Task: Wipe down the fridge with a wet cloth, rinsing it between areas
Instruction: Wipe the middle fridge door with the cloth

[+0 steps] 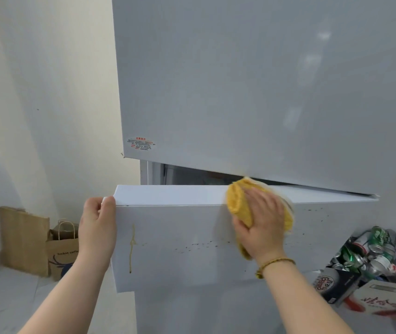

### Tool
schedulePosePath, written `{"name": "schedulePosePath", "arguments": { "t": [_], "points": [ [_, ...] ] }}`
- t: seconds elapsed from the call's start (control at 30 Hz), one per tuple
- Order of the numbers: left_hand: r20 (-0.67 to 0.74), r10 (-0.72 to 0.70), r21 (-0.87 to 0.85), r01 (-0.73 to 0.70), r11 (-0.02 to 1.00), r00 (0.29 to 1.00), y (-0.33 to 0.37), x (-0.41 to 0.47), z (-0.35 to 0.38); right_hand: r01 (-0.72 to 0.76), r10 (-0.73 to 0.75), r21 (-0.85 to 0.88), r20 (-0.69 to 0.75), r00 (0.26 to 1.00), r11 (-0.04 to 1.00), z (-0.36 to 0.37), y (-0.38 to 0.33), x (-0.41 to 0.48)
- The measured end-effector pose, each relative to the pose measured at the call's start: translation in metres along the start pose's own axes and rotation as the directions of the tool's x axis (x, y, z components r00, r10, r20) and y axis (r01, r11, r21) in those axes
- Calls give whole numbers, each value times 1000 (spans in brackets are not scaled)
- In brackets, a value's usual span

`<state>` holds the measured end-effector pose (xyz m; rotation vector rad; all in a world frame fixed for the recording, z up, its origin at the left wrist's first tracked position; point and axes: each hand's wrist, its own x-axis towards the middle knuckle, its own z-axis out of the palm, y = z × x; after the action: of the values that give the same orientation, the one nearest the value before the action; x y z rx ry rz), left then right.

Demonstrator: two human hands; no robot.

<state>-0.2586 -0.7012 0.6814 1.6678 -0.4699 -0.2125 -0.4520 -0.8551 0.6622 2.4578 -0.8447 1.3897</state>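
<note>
A white fridge fills the view, its tall upper door [264, 92] above and a lower drawer [180, 237] pulled out toward me. My left hand [97, 225] grips the drawer's top left corner. My right hand [262, 225] presses a yellow cloth [236, 201] flat against the drawer front, just under its top edge. Most of the cloth is hidden under my palm. A yellow drip streak [132, 247] runs down the drawer front at the left, and small dark specks [199, 244] dot the panel in a line.
Two brown paper bags [45, 244] stand against the white wall at the left on the floor. A heap of empty cans, bottles and cartons [375, 263] lies at the lower right beside the fridge. A red warning sticker [141, 143] marks the upper door's corner.
</note>
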Motion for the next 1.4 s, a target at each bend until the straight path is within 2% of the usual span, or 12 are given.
{"name": "schedulePosePath", "arguments": {
  "t": [0.2,0.37,0.5,0.6,0.7,0.87,1.0,1.17,1.4],
  "points": [
    [5,-68,-70,68,995,998,-1,-7,-7,-322,327,-78,53,944,943,-42,87,-16],
    [70,-107,-140,116,983,992,-6,-7,-13,-463,459,-18,-107,882,886,-24,59,-9],
    [89,-109,-162,122,979,990,-6,-1,-12,-280,275,-9,-160,948,960,1,12,-5],
    [126,-132,-190,154,970,983,-8,9,-14,-128,136,63,-141,981,990,28,-34,2],
    [184,-127,-200,164,966,975,-11,21,-14,-35,44,100,-80,996,994,53,-78,11],
    [329,-140,-257,231,938,934,-12,48,-14,142,-140,44,-31,990,989,90,-126,24],
    [431,-129,-280,268,922,893,-12,75,-5,203,-203,14,46,978,979,111,-130,38],
    [484,-83,-348,279,895,871,-22,101,11,330,-330,12,73,941,944,122,-105,38],
    [452,-67,-360,250,899,890,-34,125,31,280,-285,52,181,941,959,134,-93,30]
  ]
}}
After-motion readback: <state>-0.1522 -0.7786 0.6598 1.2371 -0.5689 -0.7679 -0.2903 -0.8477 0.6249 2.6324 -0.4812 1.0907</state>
